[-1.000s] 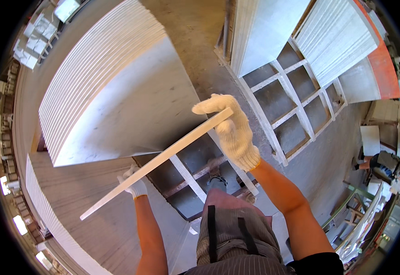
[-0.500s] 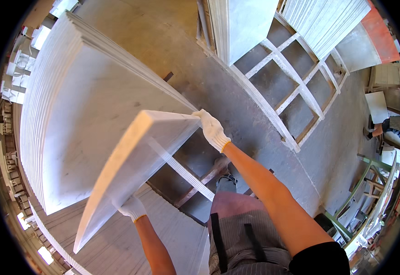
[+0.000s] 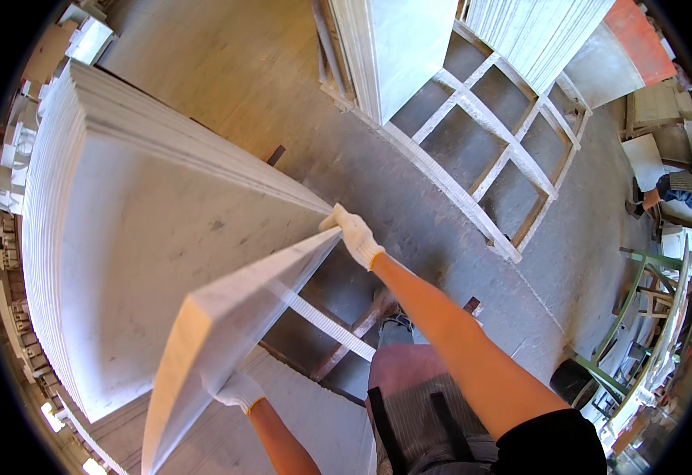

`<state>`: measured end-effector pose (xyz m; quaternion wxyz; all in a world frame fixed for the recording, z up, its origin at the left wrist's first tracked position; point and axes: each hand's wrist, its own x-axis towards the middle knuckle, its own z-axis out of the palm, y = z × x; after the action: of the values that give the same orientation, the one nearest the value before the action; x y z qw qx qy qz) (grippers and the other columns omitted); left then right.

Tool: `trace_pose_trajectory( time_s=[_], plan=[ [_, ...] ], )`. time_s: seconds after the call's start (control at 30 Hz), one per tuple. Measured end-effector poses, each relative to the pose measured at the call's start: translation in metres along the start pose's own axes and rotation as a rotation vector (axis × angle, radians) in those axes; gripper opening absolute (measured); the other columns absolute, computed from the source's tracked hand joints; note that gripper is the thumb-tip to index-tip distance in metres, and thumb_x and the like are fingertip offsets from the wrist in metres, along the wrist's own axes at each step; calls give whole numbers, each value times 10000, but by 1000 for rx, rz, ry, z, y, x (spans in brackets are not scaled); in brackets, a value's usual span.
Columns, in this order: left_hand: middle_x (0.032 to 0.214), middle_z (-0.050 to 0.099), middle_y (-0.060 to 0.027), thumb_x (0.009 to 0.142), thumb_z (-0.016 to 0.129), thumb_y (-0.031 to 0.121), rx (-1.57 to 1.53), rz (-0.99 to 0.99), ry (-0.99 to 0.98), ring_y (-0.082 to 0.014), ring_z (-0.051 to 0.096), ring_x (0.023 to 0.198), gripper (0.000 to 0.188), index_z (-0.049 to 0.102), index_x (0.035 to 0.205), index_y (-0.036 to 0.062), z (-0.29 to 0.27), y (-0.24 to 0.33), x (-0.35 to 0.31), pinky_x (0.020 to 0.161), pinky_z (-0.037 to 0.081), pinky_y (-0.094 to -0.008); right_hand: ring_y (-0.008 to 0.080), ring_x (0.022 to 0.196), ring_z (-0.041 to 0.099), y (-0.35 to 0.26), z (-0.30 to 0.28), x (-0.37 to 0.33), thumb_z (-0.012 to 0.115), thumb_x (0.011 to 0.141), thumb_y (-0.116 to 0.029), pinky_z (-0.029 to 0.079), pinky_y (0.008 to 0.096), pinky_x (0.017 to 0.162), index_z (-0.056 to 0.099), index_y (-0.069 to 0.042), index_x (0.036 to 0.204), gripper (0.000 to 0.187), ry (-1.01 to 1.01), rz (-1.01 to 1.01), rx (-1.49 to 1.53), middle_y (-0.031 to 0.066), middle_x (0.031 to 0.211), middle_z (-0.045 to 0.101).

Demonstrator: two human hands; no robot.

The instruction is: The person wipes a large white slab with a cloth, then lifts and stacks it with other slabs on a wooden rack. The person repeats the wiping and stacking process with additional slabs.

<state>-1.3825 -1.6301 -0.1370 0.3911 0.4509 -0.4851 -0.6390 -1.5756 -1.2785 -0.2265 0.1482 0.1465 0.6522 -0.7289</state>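
A thick whitish marble slab stands tilted in front of me, apart from the left stack along its near end. My right hand, in a white knit glove, is closed over the slab's far upper corner, close to the edge of the stack. My left hand, gloved the same way, lies against the slab's polished face low down, its fingers stretched out and mirrored in the surface. Behind the slab leans a thick stack of similar slabs.
Below the slab are more slabs seen edge-on and a ridged pale bar. Across the concrete floor, a wooden grid rack bears upright slabs. A green metal frame stands right. Another person is farther right.
The slab's near end has swung toward me, widening the gap to the left stack. Both hands stay on it and have moved slightly toward me. The view has shifted a little.
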Motion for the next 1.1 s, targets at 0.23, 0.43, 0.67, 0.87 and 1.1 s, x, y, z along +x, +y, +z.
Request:
trace_pose_trajectory(
  time_s=[0.23,0.43,0.67,0.87,1.1],
  plan=[
    [1325,584,-144,931,467,302,-29,-5,178,-310,550,1217,502,590,1269,-47,16,5,-19,1049,446,-435,175,697,544,21,20,1,377,1009,-454,416,338,710,605,-10,658,610,245,7,155,85,657,604],
    [1340,569,-147,982,467,329,-36,13,-52,-297,555,1189,490,540,1308,-30,16,2,-29,1046,439,-446,155,558,503,30,23,-5,404,1007,-455,381,317,606,529,-56,540,626,465,-89,379,58,542,543],
    [1167,634,-136,964,491,232,-146,-116,-469,-267,614,1021,362,588,1189,-35,-64,-15,-61,902,525,-421,111,468,368,6,-56,-86,379,1028,-373,286,327,476,382,-111,539,555,703,-61,252,-13,485,432],
    [1298,568,-124,955,438,413,86,-428,-13,-319,553,1143,519,549,1318,59,0,29,-193,927,470,-515,220,731,582,-22,-172,-183,346,1044,-503,461,400,758,643,2,729,665,981,71,-30,116,672,604],
    [1388,497,-120,970,401,480,94,-501,-626,-318,489,1234,592,473,1377,56,0,100,-344,1028,414,-494,444,849,670,-88,-305,-315,365,1047,-254,533,487,804,362,-53,1459,458,1110,-16,-872,259,925,690]
  ],
)
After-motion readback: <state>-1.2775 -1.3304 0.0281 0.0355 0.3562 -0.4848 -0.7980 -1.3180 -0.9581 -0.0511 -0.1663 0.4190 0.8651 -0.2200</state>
